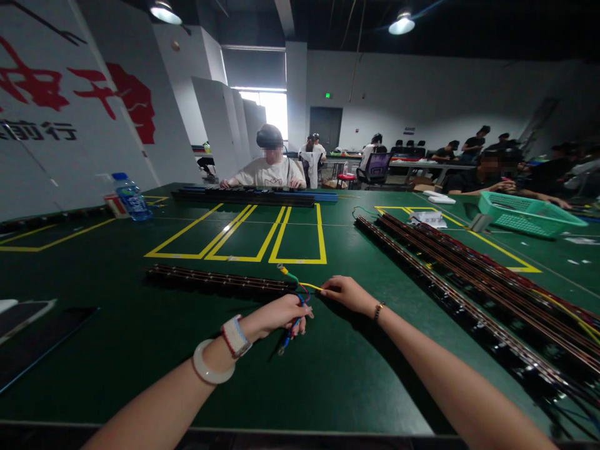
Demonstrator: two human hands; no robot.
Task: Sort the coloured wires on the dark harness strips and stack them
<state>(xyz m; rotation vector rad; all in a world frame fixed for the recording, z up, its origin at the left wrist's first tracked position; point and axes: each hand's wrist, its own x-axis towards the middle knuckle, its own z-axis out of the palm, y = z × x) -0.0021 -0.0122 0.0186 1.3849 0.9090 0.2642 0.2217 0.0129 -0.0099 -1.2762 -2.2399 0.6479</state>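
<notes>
Coloured wires (304,291) in green, yellow, red and blue are gathered at the right end of a slim dark bar (220,279), near the middle of a dark green worktop (365,387); whether they are joined to the bar cannot be told. The blue strands are grasped in the curled fingers of the left hand (284,312), and their ring-shaped metal tips are pointed toward the near edge. The yellow wire is pinched between the thumb and fingers of the right hand (345,294), just beyond the bundle. The green wire is left unheld, its ringed end tilted toward the far edge. On the left wrist a woven band (235,337) and a white bangle (213,369) are worn; on the right, a dark bracelet (379,310). Long bars with copper-coloured strips (462,290) are laid on the right side of the worktop, slanted toward the near right corner. Toward the far right corner a green basket (529,215) is set. Toward the far left corner a blue-labelled bottle (134,199) is stood. At the far edge, behind stacked dark and blue lengths (253,196), a co-worker (272,167) is seated
</notes>
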